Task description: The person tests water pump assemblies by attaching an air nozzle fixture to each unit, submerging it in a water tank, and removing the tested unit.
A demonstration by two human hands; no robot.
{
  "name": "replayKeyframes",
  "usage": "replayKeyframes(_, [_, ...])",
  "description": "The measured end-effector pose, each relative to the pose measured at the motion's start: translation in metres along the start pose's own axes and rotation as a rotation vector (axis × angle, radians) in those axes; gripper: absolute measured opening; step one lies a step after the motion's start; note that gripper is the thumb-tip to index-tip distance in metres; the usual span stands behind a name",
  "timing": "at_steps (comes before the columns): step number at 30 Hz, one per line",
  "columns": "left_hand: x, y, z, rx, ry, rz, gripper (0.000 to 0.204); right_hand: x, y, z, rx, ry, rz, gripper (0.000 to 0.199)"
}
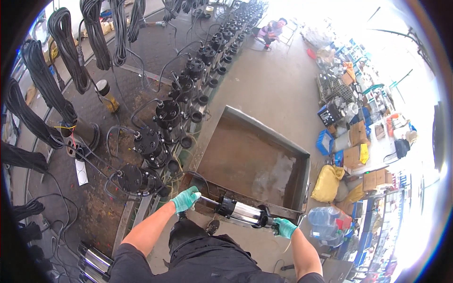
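Observation:
A submersible pump (243, 213) with a shiny silver barrel and black ends is held crosswise in front of me, at the near edge of a shallow metal tray (250, 155). My left hand (186, 199), in a green glove, is closed at the pump's left end, where a thin pale rod sticks out. At the black right end, my right hand (286, 228), gloved alike, is closed on the pump; its fingertips are partly hidden. Wet patches shine on the tray's brown bottom.
Black pumps (167, 113) with cables line the workbench (101, 188) at left. Coiled black cables (68, 49) hang above it. Boxes, a yellow sack (327, 183) and clear plastic bags (325, 225) crowd the right side. Another person (273, 32) sits far down the aisle.

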State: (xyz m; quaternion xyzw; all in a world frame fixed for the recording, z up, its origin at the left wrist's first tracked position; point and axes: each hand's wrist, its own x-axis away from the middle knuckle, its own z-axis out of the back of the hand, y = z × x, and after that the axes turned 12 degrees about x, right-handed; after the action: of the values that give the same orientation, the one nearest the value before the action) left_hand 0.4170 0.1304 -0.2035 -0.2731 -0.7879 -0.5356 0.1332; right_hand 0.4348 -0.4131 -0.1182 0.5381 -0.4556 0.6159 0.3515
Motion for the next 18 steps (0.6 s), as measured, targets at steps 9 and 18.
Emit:
replayKeyframes(9, [0.001,0.009,0.002,0.004,0.03,-0.014,0.034,0.009,-0.005,-0.007,0.022,0.032,0.011,0.025])
replayKeyframes(18, [0.053,0.007,0.0,0.405,0.218,-0.074,0.051,-0.004,-0.001,0.009,-0.027,-0.007,0.007,0.031])
